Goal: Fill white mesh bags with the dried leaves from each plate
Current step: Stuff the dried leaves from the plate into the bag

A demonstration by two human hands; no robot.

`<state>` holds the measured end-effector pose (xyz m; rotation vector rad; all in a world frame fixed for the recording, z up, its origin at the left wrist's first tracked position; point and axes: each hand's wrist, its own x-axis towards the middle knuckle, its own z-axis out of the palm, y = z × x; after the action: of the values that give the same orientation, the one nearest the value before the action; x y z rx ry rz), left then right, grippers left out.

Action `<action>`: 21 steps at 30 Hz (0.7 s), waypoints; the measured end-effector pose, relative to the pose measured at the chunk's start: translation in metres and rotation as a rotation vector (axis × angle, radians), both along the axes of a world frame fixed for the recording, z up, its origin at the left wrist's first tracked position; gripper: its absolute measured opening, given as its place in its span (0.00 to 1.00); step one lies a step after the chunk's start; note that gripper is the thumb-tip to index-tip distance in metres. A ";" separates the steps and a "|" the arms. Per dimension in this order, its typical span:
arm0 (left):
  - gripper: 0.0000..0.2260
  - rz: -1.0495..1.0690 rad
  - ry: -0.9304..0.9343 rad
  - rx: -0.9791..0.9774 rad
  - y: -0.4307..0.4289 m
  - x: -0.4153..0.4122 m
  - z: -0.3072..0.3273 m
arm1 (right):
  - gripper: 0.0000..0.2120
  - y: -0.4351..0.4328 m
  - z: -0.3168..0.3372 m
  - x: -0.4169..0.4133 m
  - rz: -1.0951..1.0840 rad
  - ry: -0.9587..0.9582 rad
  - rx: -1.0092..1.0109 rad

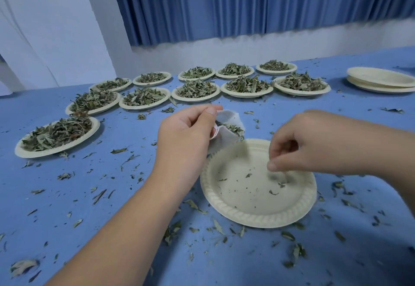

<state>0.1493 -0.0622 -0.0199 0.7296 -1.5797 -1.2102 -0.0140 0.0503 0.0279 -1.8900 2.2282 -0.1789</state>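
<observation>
I've got the left hand [186,133] up behind the near plate [258,220], its fingers [210,115] curled and pinching the rim of the white mesh bag [231,118]. The bag's mouth gapes to the right, with dried leaves [233,128] showing inside, and its lower end touches the plate's far edge. The right hand [314,146] hovers over the plate, thumb and fingertips drawn together in a pinch. It is too blurred for me to tell whether a scrap sits between them. Only crumbs lie on that plate. Leaf bits litter the blue counter [112,195]. Heaped plates [195,89] stand in rows beyond, and empty plates [379,79] are stacked far right.
</observation>
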 end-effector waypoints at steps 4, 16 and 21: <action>0.10 0.003 0.020 -0.001 -0.001 0.000 -0.001 | 0.17 0.003 -0.010 0.014 -0.022 0.114 0.147; 0.10 0.020 0.015 -0.029 0.000 0.002 0.000 | 0.05 -0.007 -0.037 0.024 0.129 0.380 0.034; 0.09 0.027 0.003 -0.030 0.001 0.001 0.001 | 0.03 -0.010 -0.038 0.026 0.137 0.410 0.030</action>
<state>0.1507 -0.0614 -0.0191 0.7274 -1.5772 -1.1648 0.0125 0.0407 -0.0105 -2.2158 2.3097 0.2884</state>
